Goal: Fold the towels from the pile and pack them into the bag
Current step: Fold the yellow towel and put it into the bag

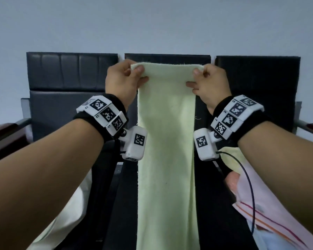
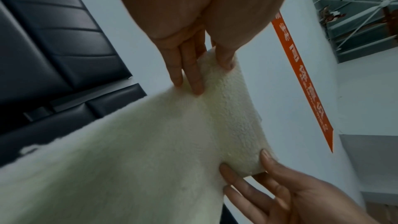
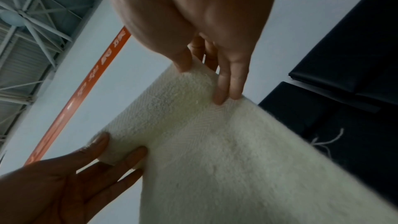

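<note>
A pale green towel (image 1: 165,141) hangs as a long narrow strip in front of the black seats, its lower end out of the head view. My left hand (image 1: 124,79) pinches its top left corner between thumb and fingers. My right hand (image 1: 207,81) pinches the top right corner the same way. In the left wrist view my left hand (image 2: 200,67) grips the towel (image 2: 150,151) edge, and the right hand (image 2: 280,185) holds the far corner. In the right wrist view my right hand (image 3: 215,74) grips the towel (image 3: 226,151), with the left hand (image 3: 75,173) on the other corner.
A row of black padded chairs (image 1: 70,73) stands against a grey wall. A pile of towels (image 1: 264,210), pink with stripes and a yellow one, lies on the right seat. A white bag (image 1: 69,213) sits on the left seat. An orange banner (image 2: 301,77) hangs on the wall.
</note>
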Action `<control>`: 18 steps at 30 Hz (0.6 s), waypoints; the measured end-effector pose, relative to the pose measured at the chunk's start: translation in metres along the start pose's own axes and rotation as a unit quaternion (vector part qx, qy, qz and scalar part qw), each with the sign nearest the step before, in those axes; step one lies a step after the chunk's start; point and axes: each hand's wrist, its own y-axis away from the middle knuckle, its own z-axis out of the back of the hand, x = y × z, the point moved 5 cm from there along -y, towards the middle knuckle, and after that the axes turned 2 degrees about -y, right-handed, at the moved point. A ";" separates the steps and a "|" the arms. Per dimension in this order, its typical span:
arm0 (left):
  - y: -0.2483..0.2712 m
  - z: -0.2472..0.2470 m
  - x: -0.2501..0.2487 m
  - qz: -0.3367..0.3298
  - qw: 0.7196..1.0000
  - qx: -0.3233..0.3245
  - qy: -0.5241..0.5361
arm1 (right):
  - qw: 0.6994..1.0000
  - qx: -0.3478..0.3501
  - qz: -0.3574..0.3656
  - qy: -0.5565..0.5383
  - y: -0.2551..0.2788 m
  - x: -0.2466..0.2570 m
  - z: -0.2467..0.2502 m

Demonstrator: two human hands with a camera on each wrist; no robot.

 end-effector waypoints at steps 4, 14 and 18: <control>-0.024 -0.006 0.044 0.005 1.000 -0.007 -0.002 | 1.000 0.000 -0.021 0.004 -0.023 -0.043 -0.015; -0.080 -0.022 0.127 0.002 0.999 -0.027 -0.044 | 0.998 -0.009 -0.035 0.058 -0.079 -0.117 -0.051; -0.100 -0.026 0.161 0.006 0.996 -0.034 -0.078 | 0.996 -0.003 -0.041 0.085 -0.100 -0.141 -0.067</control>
